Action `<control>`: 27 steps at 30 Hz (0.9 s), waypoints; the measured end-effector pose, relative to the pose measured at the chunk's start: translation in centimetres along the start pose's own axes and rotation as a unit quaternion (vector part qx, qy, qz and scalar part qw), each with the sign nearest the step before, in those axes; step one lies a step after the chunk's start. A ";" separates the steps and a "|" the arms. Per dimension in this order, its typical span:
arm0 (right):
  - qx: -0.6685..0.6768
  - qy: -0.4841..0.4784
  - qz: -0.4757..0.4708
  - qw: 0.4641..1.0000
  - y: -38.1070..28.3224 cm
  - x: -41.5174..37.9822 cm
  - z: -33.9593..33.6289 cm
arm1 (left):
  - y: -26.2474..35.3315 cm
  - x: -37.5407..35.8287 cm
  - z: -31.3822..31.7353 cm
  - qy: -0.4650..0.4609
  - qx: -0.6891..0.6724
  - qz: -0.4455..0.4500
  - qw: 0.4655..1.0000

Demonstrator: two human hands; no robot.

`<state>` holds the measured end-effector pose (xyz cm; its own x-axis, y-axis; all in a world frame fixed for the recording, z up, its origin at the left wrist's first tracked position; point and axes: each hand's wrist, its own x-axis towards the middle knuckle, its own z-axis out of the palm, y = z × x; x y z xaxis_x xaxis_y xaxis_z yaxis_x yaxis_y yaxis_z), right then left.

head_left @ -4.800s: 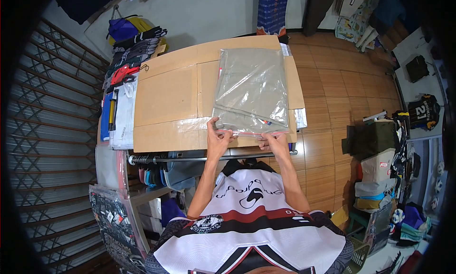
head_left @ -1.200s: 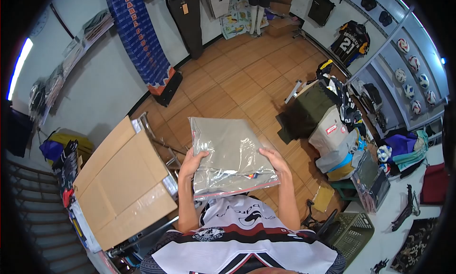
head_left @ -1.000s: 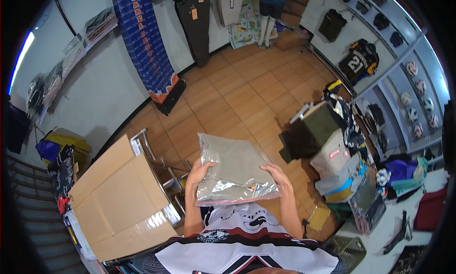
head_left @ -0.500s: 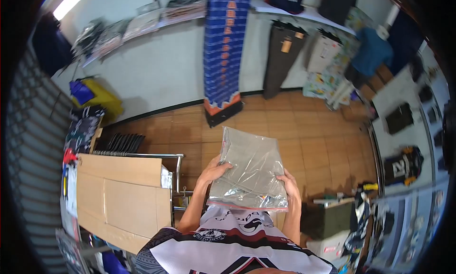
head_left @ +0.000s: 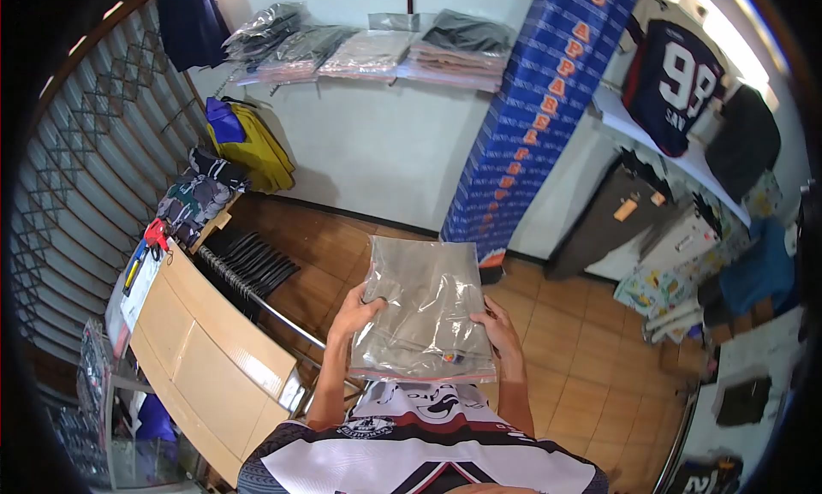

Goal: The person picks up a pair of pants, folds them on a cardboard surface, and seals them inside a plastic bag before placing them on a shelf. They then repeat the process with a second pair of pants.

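A clear plastic bag with a folded grey garment inside is held flat in front of my chest. My left hand grips its left edge, thumb on top. At the right edge, near the lower corner, my right hand holds it the same way. The bag's sealed red strip faces my body. I wear a white, black and red jersey.
A cardboard-topped table stands at the lower left with a metal rail beside it. A high shelf carries several bagged garments. A blue banner leans on the white wall. A numbered jersey hangs at the right.
I lifted the bagged garment off the cardboard table and turned with it. The view has swung from the shop floor toward the wall with the shelf. Both hands keep their grip.
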<state>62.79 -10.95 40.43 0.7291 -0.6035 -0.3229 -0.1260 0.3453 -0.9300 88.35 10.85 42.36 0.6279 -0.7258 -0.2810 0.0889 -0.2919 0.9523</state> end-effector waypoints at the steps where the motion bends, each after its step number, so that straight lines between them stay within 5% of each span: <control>1: -0.018 -0.020 -0.012 1.000 -1.7 2.6 0.1 | 1.3 1.6 -0.1 0.019 -0.013 0.022 0.999; 7: -0.085 -0.092 -0.114 0.986 -10.3 13.8 2.1 | 7.4 8.0 -2.5 0.121 -0.014 0.074 0.990; 16: -0.082 -0.170 -0.220 0.957 -21.5 26.0 6.8 | 16.4 19.4 -8.1 0.184 -0.033 0.268 0.945; 27: -0.065 -0.134 -0.325 0.934 -35.6 47.8 17.6 | 30.7 44.8 -23.3 0.199 0.154 0.343 0.905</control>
<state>113.96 -39.42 61.18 0.8204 -0.4469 0.3567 0.3336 -0.1327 -0.9334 137.29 -16.11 61.76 0.6880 -0.5372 0.4879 -0.6090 -0.0616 0.7908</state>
